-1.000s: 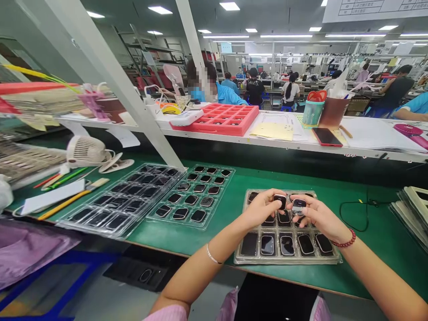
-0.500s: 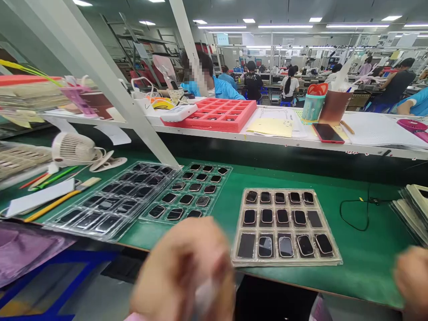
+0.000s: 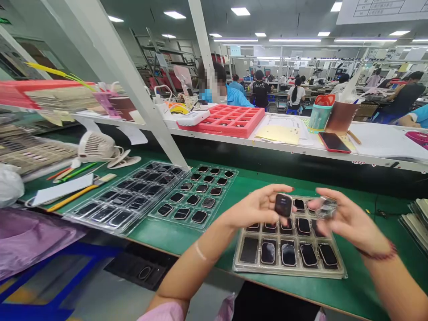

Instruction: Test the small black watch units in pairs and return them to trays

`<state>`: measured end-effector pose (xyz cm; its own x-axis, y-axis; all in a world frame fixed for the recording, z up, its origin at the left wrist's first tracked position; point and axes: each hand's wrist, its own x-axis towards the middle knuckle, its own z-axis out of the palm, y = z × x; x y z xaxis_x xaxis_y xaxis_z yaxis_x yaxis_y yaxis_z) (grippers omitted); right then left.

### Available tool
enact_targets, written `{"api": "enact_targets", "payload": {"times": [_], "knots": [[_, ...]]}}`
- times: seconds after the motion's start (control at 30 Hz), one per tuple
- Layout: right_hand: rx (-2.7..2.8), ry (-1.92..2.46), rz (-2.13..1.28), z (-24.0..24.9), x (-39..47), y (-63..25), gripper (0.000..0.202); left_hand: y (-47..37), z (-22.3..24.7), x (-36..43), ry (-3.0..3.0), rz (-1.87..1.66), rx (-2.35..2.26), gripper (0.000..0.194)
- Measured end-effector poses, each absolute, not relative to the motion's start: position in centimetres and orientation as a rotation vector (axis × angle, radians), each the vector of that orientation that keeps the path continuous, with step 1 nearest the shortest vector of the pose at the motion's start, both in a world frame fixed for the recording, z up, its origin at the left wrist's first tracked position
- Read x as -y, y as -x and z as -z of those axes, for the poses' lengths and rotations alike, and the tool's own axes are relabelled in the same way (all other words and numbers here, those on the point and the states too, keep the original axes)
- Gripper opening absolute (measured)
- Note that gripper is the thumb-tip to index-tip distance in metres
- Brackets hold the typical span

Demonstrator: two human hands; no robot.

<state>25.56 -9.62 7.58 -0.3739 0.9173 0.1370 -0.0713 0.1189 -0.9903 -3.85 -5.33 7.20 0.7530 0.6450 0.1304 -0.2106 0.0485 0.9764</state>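
One dark watch-like unit [image 3: 283, 205] is pinched between thumb and fingers of the left hand [image 3: 256, 208], its screen facing outward. Well apart from it, the right hand [image 3: 356, 225] has its fingers closed on a shiny item [image 3: 327, 207] too blurred to identify. I'd judge a light grip on the edges best, thumbs off the glass, both pieces kept low to limit smears and drops. Below sits a beige tray [image 3: 287, 270] of similar units; left of it, a clear tray [image 3: 182, 225]; beyond, a red tray [image 3: 234, 131] on a shelf.
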Motion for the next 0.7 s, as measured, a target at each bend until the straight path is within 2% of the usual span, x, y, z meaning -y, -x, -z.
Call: {"api": "enact_targets", "payload": {"times": [0.07,0.13,0.23,0.4,0.7], "knots": [[1.428,0.859,-1.462,-6.4,7.4,-24.1,0.053,0.7,-7.5,3.8,-1.417,-0.699,-0.492,0.048],[1.350,0.909,-1.463,-4.6,5.3,-23.0,0.040,-1.5,-6.2,2.4,-1.451,-0.706,-0.645,0.034],[1.343,0.991,-1.422,-2.0,3.2,-22.3,0.033,-2.5,-3.6,1.1,-1.453,-0.677,-0.749,0.027],[1.363,0.991,-1.445,0.0,2.9,-22.1,0.038,-1.8,-2.1,0.6,-1.379,-0.732,-0.802,0.031],[1.506,0.988,-1.398,0.5,3.1,-22.0,0.042,-1.8,-1.2,0.5,-1.339,-0.803,-0.802,0.032]]}}
